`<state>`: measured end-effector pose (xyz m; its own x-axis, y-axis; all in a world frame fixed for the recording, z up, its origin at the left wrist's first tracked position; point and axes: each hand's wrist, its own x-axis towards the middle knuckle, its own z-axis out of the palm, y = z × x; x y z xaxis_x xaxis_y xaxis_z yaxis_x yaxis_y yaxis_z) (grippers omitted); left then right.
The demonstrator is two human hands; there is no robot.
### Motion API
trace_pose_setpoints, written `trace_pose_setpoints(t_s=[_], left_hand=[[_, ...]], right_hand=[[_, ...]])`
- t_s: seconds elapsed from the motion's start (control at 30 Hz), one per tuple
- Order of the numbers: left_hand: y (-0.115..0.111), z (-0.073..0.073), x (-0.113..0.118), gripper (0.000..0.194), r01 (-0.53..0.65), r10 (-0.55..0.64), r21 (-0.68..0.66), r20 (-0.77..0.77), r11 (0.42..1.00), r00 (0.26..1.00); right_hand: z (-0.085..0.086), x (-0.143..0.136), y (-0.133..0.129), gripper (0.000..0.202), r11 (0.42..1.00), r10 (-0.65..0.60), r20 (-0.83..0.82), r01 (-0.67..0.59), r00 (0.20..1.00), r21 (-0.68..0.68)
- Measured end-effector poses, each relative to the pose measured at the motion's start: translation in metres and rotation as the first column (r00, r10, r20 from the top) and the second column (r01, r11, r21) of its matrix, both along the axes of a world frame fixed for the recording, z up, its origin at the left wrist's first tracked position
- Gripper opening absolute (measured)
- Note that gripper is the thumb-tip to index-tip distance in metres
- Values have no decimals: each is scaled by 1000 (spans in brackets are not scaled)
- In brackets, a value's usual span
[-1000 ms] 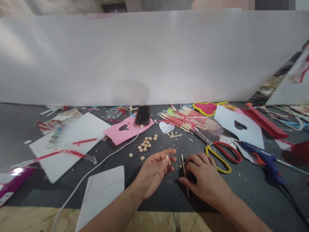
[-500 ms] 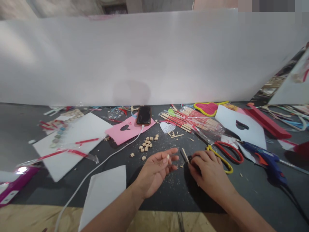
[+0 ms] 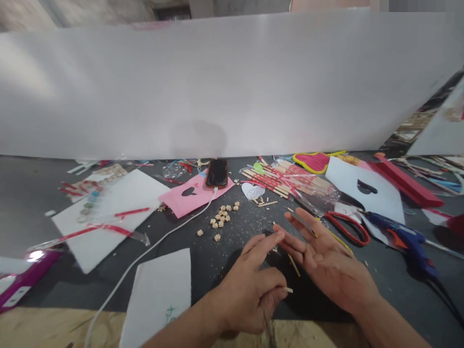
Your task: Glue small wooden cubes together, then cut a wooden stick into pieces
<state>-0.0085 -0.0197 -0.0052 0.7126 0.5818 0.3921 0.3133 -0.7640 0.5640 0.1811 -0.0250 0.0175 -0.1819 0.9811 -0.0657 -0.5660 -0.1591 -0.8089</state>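
My left hand (image 3: 255, 280) has its thumb and curled fingers closed on a short piece of wooden stick (image 3: 289, 290), whose pale end sticks out to the right. Palm up and fingers spread, my right hand (image 3: 333, 266) is open. The left index fingertip overlaps the right fingertips in view; whether they touch I cannot tell. Between the hands a thin wooden stick (image 3: 294, 265) lies on the dark table (image 3: 213, 263). Red-and-yellow scissors (image 3: 348, 228) lie partly hidden behind my right hand. Several small bundles of cut sticks (image 3: 222, 215) sit left of the hands.
A phone (image 3: 216, 173) with a white cable (image 3: 159, 240) rests on pink paper (image 3: 177, 200). Behind the hands are a paper heart (image 3: 253, 191) and bagged red-and-tan sticks (image 3: 275, 181). A blue glue gun (image 3: 409, 239) is at right, white paper (image 3: 163, 278) at left.
My left hand has come nearer and turned over, still pinching a short stick piece. My right hand has lifted from the table and opened palm up, and the longer stick now lies lower.
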Motion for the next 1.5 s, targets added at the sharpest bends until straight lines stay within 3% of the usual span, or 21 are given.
trace_pose_setpoints(t_s=[0.2,0.5,0.63,0.73,0.8,0.97,1.07,1.13,1.23,1.37,1.5], left_hand=[[-1,3,3,15,36,-28,43,-168,998,985],[-2,9,5,11,132,-126,41,-131,990,983],[-3,9,7,14,137,-134,41,-74,990,988],[-2,11,7,17,139,-137,20,-64,990,989],[1,12,6,17,87,-88,-18,-55,996,995],[14,0,-1,11,-160,160,-130,-9,979,987],[19,-6,-2,13,-304,332,-224,101,926,938],[20,-8,-2,13,-352,406,-266,187,897,894],[20,-8,0,12,-378,432,-245,225,893,873],[19,-10,2,10,-381,409,-165,205,910,889],[18,-13,3,9,-355,373,-122,181,927,910]], right_hand=[[-1,-2,-1,64,998,14,-17,-15,1000,-62],[-2,-2,1,71,997,72,78,-70,994,-26],[1,-4,1,72,998,52,180,-56,982,17],[0,-3,1,72,997,76,169,-76,983,-6],[-1,-3,1,67,997,80,153,-80,985,-5],[-5,-1,3,62,996,82,85,-84,993,21],[-7,1,5,37,1000,-21,180,20,984,12],[-8,3,6,15,990,-139,339,129,931,50],[-9,4,4,17,972,-234,641,159,731,173],[-7,0,-1,15,941,-282,867,-58,412,333],[-8,-5,-3,12,907,-266,905,-233,331,351]])
